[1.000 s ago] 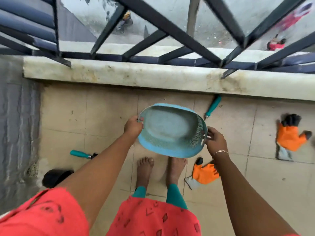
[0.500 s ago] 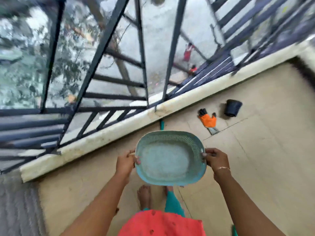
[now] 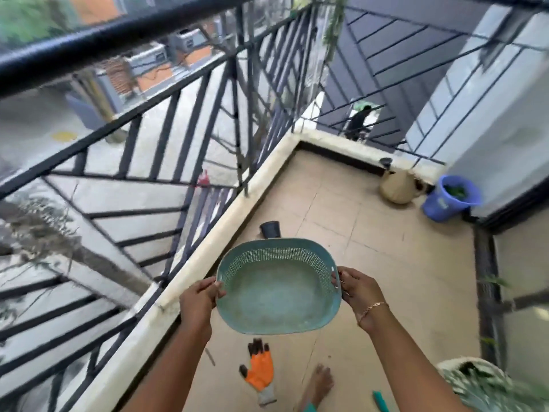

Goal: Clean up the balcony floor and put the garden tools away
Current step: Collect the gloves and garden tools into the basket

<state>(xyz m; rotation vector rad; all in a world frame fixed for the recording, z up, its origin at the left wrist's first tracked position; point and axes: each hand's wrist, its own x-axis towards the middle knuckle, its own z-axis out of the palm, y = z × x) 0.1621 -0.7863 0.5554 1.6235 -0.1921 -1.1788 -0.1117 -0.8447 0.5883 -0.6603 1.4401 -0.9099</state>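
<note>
Black railing (image 3: 178, 120) runs along the left of the balcony, above a pale ledge (image 3: 208, 254). Over the tiled floor (image 3: 386, 248) we hold a teal perforated basket (image 3: 277, 285) in the air; our left hand (image 3: 197, 301) is clenched on its left rim and our right hand (image 3: 361, 288) on its right rim. An orange glove (image 3: 260, 371) lies on the floor below it, near our bare foot (image 3: 319, 383). A small black pot (image 3: 270, 229) stands behind the basket. Further right, in the far corner, we see a beige jug (image 3: 399, 187) beside a blue bucket (image 3: 450, 199)
</note>
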